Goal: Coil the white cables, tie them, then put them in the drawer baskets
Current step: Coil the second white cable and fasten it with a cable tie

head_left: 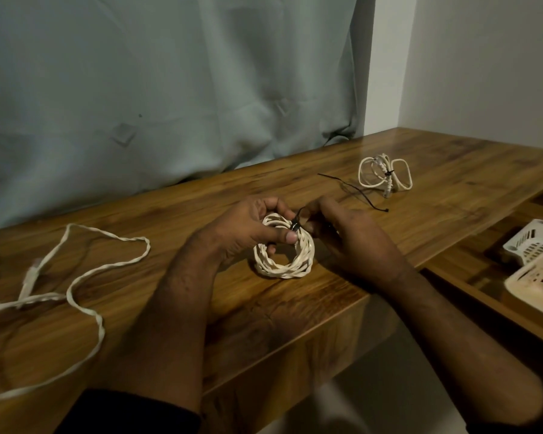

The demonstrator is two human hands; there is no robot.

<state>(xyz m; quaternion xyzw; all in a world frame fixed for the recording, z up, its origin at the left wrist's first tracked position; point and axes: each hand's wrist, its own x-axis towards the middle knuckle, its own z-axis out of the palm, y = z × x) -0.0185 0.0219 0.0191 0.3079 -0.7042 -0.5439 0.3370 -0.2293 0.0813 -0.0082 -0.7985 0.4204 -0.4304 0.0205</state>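
A coiled white cable [283, 264] stands on edge on the wooden table [295, 314], just in front of me. My left hand [248, 227] grips its top, thumb on the front and fingers through the ring. A black zip tie [296, 223] wraps the coil at the top, and my right hand [339, 233] pinches the tie's end beside it. A second white cable [385, 173], tied in a bow shape, lies farther back on the right. A loose white cable [76, 277] sprawls uncoiled across the left of the table.
A spare black zip tie [355, 191] lies on the table behind my right hand. At the right, an open wooden drawer [470, 277] holds two white slotted baskets [536, 270]. A grey-green curtain [170, 89] hangs behind the table, touching its back edge.
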